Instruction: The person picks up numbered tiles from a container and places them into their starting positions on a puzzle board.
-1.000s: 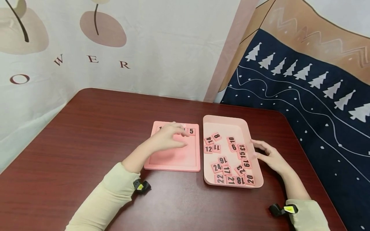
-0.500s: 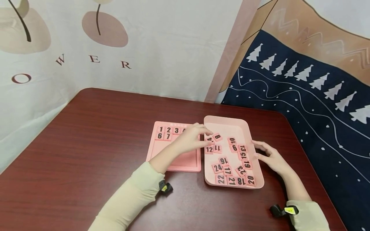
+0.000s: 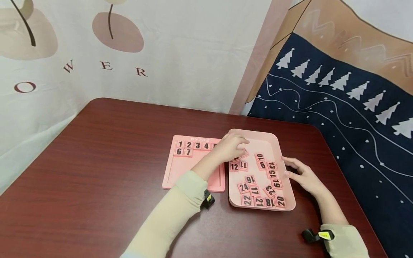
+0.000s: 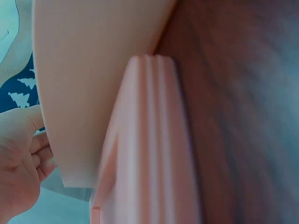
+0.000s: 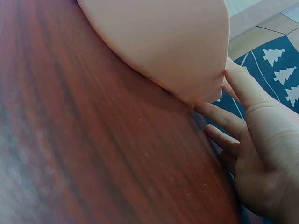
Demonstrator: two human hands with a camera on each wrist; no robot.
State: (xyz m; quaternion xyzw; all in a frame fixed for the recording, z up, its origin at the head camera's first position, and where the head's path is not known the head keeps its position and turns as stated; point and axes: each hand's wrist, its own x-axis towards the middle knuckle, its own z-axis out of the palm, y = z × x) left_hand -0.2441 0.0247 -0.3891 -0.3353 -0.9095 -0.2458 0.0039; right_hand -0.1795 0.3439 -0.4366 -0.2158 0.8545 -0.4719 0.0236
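Note:
My left hand point(image 3: 229, 147) reaches over the left wall of the pink tray point(image 3: 233, 186), fingers extended above tile 8 point(image 3: 246, 153), which they partly cover. Tile 14 is mostly hidden under that hand. In the left wrist view the fingers hang loosely past the tray's wall. My right hand point(image 3: 304, 178) touches the tray's right side with extended fingers and thumb; the right wrist view has its thumb point(image 5: 238, 79) at the rim. Left of the tray lies a pink number board point(image 3: 180, 170), with tiles 1 to 7 in its top rows.
Several loose number tiles lie in the tray at mixed angles, among them tile 12 point(image 3: 234, 167), tile 24 point(image 3: 243, 187) and tile 20 point(image 3: 280, 201). Board and tray sit side by side on a dark red wooden table point(image 3: 96, 172). A printed curtain point(image 3: 180, 57) hangs behind.
My left hand has moved right, from over the board to above the tray's tiles, uncovering tiles 6 and 7. The right hand stays at the tray's right side.

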